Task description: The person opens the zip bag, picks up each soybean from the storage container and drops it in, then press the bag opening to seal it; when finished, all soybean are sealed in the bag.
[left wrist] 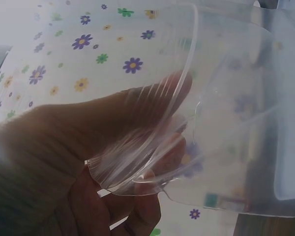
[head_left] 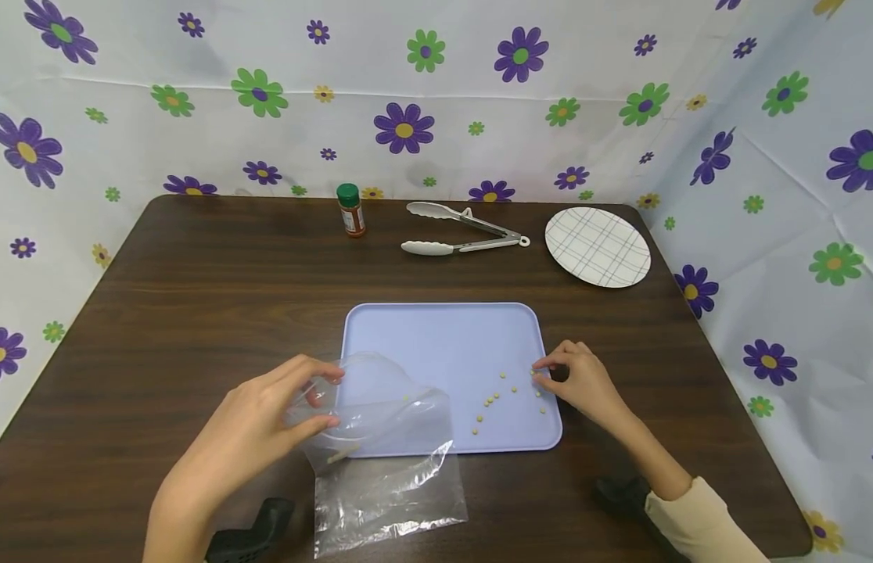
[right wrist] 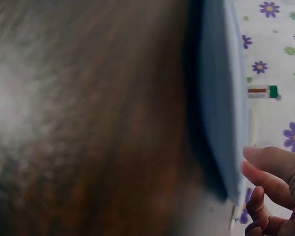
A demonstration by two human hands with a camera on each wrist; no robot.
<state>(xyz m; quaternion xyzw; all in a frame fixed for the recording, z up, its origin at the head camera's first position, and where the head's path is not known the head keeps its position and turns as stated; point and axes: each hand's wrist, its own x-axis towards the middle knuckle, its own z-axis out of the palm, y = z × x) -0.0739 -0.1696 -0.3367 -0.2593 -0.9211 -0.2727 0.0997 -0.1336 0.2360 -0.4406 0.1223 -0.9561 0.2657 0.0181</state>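
My left hand holds a clear plastic bag at its mouth, thumb and fingers spread in a curve about the rim. In the left wrist view the bag's film wraps over the thumb and fingers. Part of the bag lies over a lavender tray; its lower end rests on the table. At the tray's right edge my right hand pinches a tiny yellow-green pea-like ball between thumb and index finger. Several more pea-like balls are scattered on the tray's right half. The right wrist view hides the pinched ball.
At the back of the dark wooden table stand a green-capped spice jar, spread tongs with pale tips, and a white checked plate. Flowered cloth hangs behind and on the right.
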